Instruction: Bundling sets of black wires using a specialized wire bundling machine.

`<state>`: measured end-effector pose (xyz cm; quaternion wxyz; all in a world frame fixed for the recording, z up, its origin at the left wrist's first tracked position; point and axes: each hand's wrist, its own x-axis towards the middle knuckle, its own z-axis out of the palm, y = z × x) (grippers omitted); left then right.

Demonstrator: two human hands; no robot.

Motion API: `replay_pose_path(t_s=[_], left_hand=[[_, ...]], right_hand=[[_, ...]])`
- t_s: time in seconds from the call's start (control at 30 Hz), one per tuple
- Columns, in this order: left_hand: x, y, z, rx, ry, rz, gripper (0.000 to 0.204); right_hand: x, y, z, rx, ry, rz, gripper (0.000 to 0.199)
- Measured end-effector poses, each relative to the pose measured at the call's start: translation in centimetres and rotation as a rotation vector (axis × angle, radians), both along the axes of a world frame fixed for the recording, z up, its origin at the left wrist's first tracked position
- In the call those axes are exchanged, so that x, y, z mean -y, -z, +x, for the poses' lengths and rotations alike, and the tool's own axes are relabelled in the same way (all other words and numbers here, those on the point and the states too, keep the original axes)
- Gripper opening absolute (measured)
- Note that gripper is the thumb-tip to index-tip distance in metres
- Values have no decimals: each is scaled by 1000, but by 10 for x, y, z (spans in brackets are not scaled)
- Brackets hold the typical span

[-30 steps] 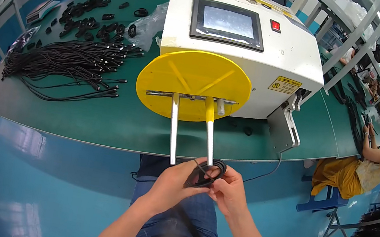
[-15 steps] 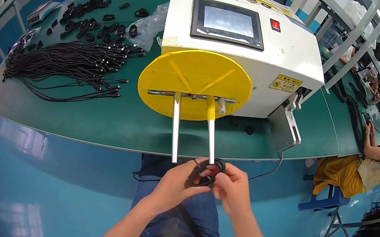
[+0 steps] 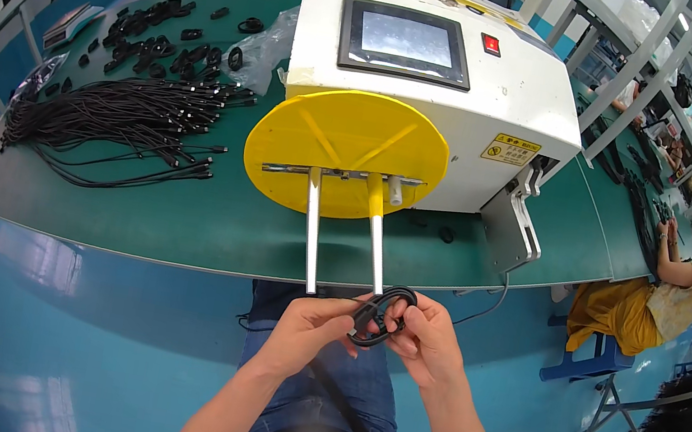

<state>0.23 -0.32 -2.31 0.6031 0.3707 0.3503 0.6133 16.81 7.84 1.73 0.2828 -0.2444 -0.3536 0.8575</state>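
The black cable coil (image 3: pixel 366 315) is located between the two hands, in front of the near edge of the green surface (image 3: pixel 206 234) and above the lap of the person. The left hand (image 3: pixel 307 330) grips the left side of the coil, with thumb and fingers closed on the cable. The right hand (image 3: pixel 430 340) pinches the right side of the coil; its fingers are likewise narrow around the loops. A small light-coloured tip shows beside the left thumb; its exact form is too small to tell.

Two metal rods (image 3: pixel 311 238) project from the yellow disc (image 3: pixel 351 130) toward the person. The tip of the right-hand rod ends at the upper edge of the coil in the view; contact between them cannot be confirmed. The disc is mounted at the front of the white machine (image 3: pixel 494 99), which carries a display screen (image 3: pixel 406 41) and a red switch (image 3: pixel 491 44). A bundle of straight black cables (image 3: pixel 115 118) lies left of the disc. Small wound black cables (image 3: pixel 150 46) lie behind the bundle, near a clear plastic bag (image 3: pixel 265 56)
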Motion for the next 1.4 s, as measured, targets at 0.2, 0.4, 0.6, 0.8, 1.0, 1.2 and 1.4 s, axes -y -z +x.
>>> replay_pose_path(t_s=[0.2,0.4,0.6,0.8,1.0,1.2,1.4], left_hand=[[4,-19,13,-440,-354,27,20],[1,-11,10,-1016,-645,351,8],[-4,8,-2,-605,-426,287,6],[-5,10,-9,457,-59,57,23],[-3,-27,11,-502,-153,35,46],[0,-7,20,-238,-5,-4,48],[-5,6,12,323,238,-122,48]], right_hand=[[7,4,-2,40,122,51,2],[12,-1,0,151,115,142,6],[17,-5,-1,114,109,103,7],[14,-6,1,31,116,89,6],[13,0,-6,204,68,196,11],[10,-4,0,446,-83,763,16],[-4,-12,2,545,-132,850,11]])
